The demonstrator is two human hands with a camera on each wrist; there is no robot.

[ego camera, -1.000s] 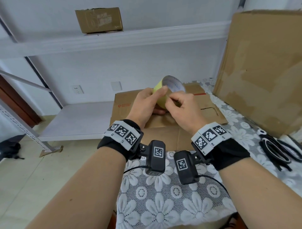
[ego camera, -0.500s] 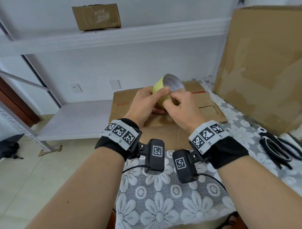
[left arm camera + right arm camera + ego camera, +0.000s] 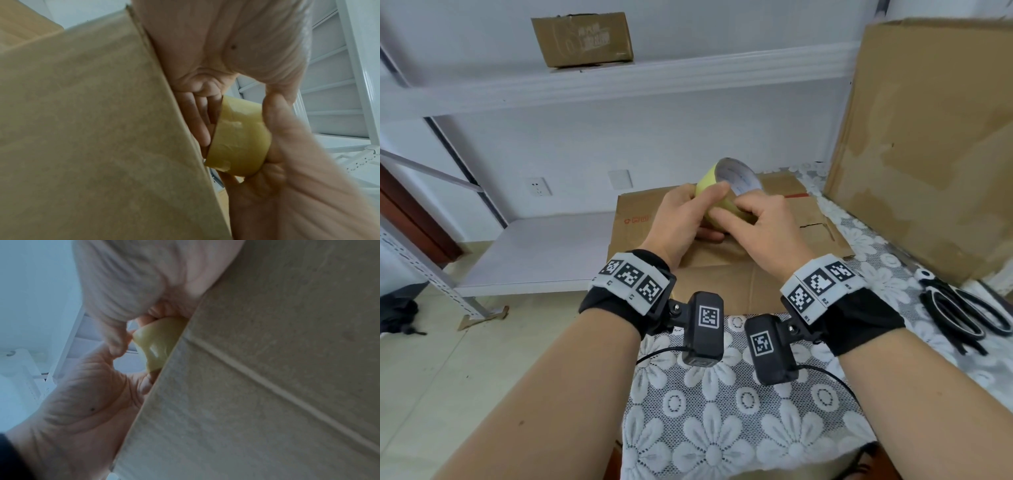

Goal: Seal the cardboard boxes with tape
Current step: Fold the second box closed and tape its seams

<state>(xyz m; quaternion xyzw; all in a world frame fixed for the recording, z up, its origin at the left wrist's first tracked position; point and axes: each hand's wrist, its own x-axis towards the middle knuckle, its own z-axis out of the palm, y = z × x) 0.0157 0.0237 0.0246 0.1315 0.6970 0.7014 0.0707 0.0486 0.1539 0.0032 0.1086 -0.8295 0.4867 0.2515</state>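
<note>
White metal shelving (image 3: 585, 85) behind, lace-covered counter (image 3: 722, 428) below. On counter: flattened cardboard box (image 3: 722, 274), black scissors (image 3: 962, 308) at right. Yellow tape roll (image 3: 240, 138) raised just above box, gripped by left hand (image 3: 681, 222), thumb over top. Right hand (image 3: 767, 229) curled against roll's outer face, fingertips picking at tape. Tall cardboard sheet (image 3: 928, 137) upright at right.

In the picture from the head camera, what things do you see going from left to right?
Wall socket → left hand → tape roll → right hand → big upright cardboard sheet → scissors.
</note>
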